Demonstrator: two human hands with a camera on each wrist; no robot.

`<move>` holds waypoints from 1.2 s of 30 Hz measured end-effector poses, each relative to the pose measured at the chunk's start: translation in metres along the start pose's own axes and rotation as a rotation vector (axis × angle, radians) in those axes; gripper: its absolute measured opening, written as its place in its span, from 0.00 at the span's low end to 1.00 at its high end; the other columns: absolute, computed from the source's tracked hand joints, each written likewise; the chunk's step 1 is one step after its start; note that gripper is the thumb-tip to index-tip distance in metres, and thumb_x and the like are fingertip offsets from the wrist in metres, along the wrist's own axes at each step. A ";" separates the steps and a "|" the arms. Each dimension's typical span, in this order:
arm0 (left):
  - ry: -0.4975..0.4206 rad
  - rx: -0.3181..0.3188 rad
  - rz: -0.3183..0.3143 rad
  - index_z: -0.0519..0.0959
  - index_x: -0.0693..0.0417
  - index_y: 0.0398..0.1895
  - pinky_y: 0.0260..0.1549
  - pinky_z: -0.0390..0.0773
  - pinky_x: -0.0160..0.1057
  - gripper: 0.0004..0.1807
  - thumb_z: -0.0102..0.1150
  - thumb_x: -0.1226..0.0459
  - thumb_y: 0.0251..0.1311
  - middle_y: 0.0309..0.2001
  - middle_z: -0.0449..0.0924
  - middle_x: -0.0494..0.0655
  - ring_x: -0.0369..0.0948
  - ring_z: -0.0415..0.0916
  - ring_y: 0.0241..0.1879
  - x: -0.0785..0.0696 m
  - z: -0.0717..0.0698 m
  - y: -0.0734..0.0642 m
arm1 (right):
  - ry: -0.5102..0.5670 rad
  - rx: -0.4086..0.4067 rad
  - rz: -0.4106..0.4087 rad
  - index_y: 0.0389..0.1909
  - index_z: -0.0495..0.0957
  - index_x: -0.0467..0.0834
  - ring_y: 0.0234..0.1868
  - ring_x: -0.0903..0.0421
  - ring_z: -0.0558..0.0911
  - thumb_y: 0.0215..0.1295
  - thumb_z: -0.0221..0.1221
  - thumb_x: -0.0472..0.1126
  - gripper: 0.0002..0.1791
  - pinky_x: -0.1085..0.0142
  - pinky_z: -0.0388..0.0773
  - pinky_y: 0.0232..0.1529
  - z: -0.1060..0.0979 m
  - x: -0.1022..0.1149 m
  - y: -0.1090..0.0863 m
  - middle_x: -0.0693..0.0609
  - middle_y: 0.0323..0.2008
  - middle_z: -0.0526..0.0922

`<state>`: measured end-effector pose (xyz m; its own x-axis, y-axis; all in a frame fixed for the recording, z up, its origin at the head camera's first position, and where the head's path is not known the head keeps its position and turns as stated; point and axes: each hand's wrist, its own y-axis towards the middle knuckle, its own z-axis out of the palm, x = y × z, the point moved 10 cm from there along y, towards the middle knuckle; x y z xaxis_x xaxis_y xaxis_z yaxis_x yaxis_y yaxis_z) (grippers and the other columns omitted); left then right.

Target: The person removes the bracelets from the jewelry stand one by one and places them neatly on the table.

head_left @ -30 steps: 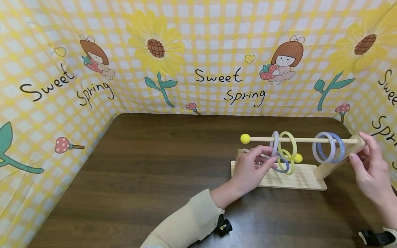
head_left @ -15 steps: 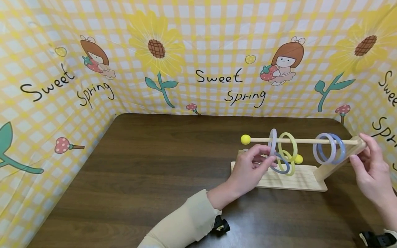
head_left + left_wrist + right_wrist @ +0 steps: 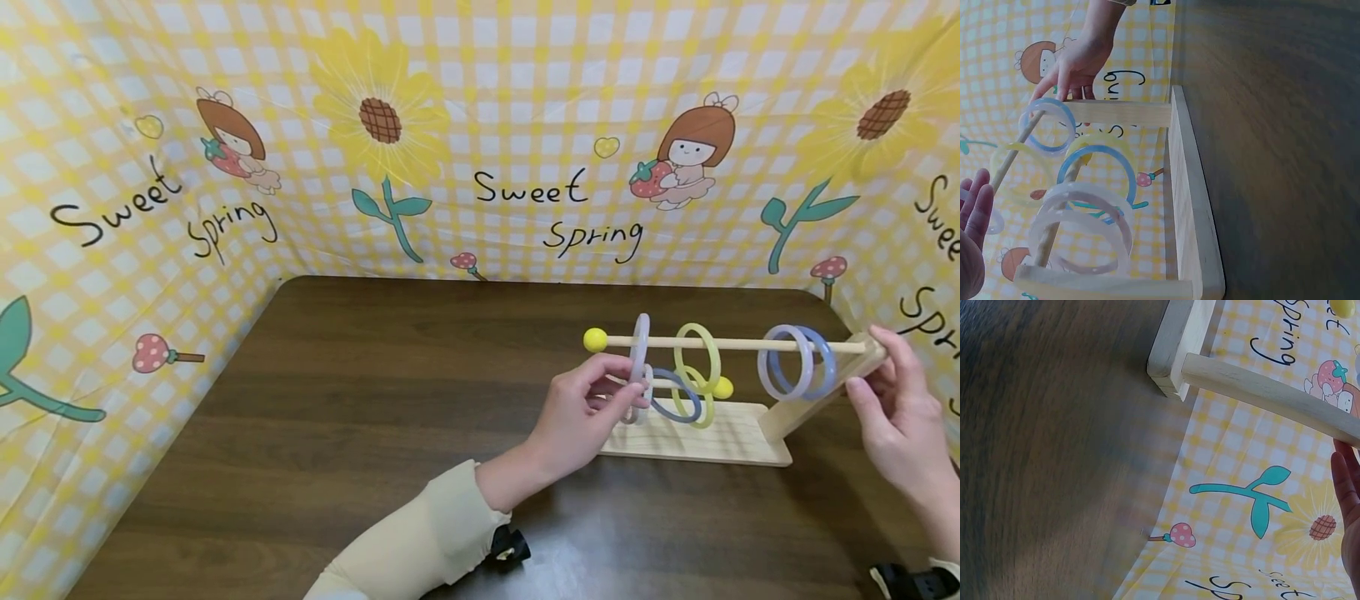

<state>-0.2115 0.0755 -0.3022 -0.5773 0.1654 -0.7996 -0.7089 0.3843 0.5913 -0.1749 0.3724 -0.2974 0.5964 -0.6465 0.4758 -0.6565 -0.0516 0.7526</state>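
Observation:
My left hand point(image 3: 573, 417) pinches a pale purple ring point(image 3: 641, 333) that hangs around the upper rod point(image 3: 738, 342) of a wooden stand, close to the yellow ball point(image 3: 595, 340) at its end. A yellow ring point(image 3: 717, 358) hangs mid-rod; another purple ring point(image 3: 762, 367) and a blue ring point(image 3: 831, 367) are near the right post point(image 3: 806, 400). My right hand point(image 3: 903, 408) grips that slanted post's top. On the lower rod point(image 3: 1050, 240), the left wrist view shows two pale rings point(image 3: 1079, 215), a blue ring point(image 3: 1132, 175) and a yellow ring behind.
The stand's flat base point(image 3: 720, 437) rests on a dark wood-grain table point(image 3: 337, 433). Yellow checked cloth point(image 3: 525, 100) with printed flowers and lettering surrounds the table's back and sides. A second yellow ball point(image 3: 723, 387) ends the lower rod.
My left hand has moved left, sliding the pale purple ring along the upper rod toward the yellow ball and away from the yellow ring. My right hand stays at the post.

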 end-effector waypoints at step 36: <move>0.169 -0.152 0.141 0.75 0.66 0.45 0.25 0.83 0.42 0.09 0.56 0.79 0.62 0.37 0.81 0.55 0.44 0.83 0.31 -0.023 -0.116 -0.019 | -0.039 0.011 -0.017 0.65 0.55 0.25 0.42 0.76 0.72 0.71 0.46 0.27 0.24 0.86 0.64 0.43 0.001 0.002 0.000 0.71 0.53 0.72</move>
<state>-0.2317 -0.0409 -0.2831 -0.7251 0.0485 -0.6869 -0.6622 0.2249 0.7148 -0.1741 0.3703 -0.2965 0.5891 -0.6744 0.4452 -0.6516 -0.0707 0.7552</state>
